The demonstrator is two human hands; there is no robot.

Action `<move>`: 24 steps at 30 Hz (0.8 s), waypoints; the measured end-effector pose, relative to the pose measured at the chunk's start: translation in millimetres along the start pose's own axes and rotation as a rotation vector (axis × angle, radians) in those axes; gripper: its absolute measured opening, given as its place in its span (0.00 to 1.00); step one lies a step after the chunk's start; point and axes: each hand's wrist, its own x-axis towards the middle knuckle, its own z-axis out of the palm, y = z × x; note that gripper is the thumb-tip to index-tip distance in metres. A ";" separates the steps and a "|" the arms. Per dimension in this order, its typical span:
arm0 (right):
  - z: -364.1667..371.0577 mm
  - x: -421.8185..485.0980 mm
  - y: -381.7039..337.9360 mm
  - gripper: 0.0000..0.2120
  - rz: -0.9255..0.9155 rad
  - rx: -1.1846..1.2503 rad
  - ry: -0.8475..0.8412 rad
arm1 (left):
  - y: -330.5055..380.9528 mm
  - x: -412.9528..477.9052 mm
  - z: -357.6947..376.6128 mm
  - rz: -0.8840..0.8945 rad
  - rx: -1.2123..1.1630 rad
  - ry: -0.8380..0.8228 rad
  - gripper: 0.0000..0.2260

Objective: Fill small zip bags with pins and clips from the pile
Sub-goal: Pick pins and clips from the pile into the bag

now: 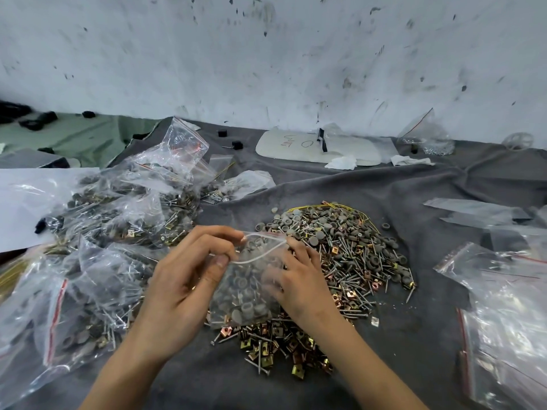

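A small clear zip bag [244, 291] stands upright in front of me, filled with grey caps and some clips. Its mouth is open at the top. My left hand [183, 279] pinches the bag's left rim between thumb and fingers. My right hand [299, 279] grips the bag's right side at the zip corner. Behind and to the right of the bag lies the loose pile [349, 253] of grey caps, nails and brass or copper square clips on the grey cloth [399, 184]. More clips [284, 347] lie just below the bag.
A heap of filled zip bags [97, 232] covers the left side. Empty zip bags [503, 306] lie at the right. A white plastic plate [296, 143] with writing and crumpled tissue sit at the back, below a scuffed white wall. White paper [26, 202] lies far left.
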 end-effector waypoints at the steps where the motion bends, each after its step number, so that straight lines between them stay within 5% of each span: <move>1: 0.3 0.3 -0.4 0.10 -0.016 -0.002 0.026 | -0.3 0.2 1.4 -0.005 -0.003 -0.006 0.07; 6: -3.2 -4.4 1.1 0.05 -0.045 0.105 0.074 | -1.8 0.1 5.7 -0.007 0.000 -0.021 0.08; 12: -62.8 12.4 13.2 0.06 0.468 0.742 0.303 | 3.3 0.9 9.4 -0.002 -0.012 -0.045 0.07; 15: -105.8 15.1 3.2 0.06 0.320 0.766 0.367 | 7.5 0.3 16.4 0.015 -0.027 -0.068 0.08; 19: -119.7 6.4 -13.9 0.05 0.131 0.560 0.163 | 11.5 -0.3 23.0 0.044 -0.025 -0.087 0.07; 24: -129.1 -4.2 -3.4 0.12 0.154 0.693 0.054 | 13.9 0.5 25.9 0.044 -0.060 -0.074 0.07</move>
